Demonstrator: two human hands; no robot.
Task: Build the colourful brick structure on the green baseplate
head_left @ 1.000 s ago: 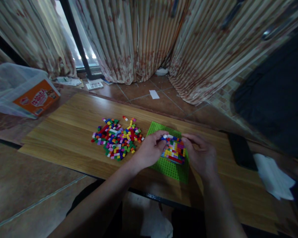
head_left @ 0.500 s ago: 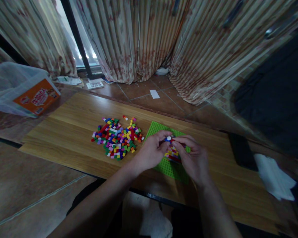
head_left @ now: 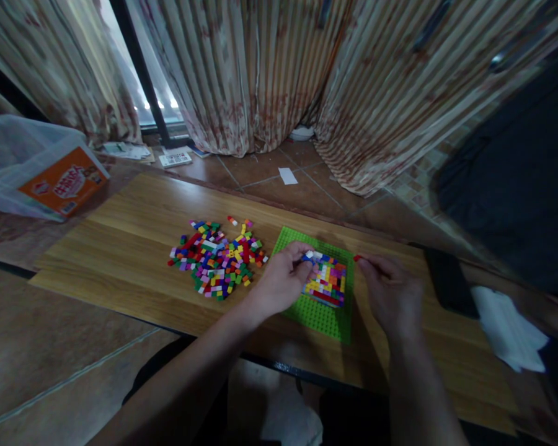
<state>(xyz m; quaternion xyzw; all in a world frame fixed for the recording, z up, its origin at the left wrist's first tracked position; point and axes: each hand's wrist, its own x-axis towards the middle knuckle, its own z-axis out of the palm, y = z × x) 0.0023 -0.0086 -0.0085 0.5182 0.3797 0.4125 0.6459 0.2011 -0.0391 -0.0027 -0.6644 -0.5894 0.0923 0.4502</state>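
My right hand (head_left: pixel 395 294) is closed in a pinch on a small red toy brick (head_left: pixel 357 257), just off the right edge of the green baseplate (head_left: pixel 323 325). On the plate lies a low block of many-coloured bricks (head_left: pixel 325 282), yellow, white, red, purple and orange. My left hand (head_left: pixel 281 279) rests over the plate's left side, finger and thumb closed at the block's upper left corner. White and blue bricks (head_left: pixel 309 254) show at its fingertips; the thumb hides part of them.
A loose pile of coloured bricks (head_left: pixel 221 257) lies left of the plate on the wooden table (head_left: pixel 121 241). A dark flat object (head_left: pixel 451 282) and white paper (head_left: pixel 509 328) are on the right. A clear plastic bin (head_left: pixel 32 158) stands at far left.
My right hand came in to the left hand's fingertips over the plate, then drew back to the right, with the red brick now in it. The left hand stayed nearly in place.
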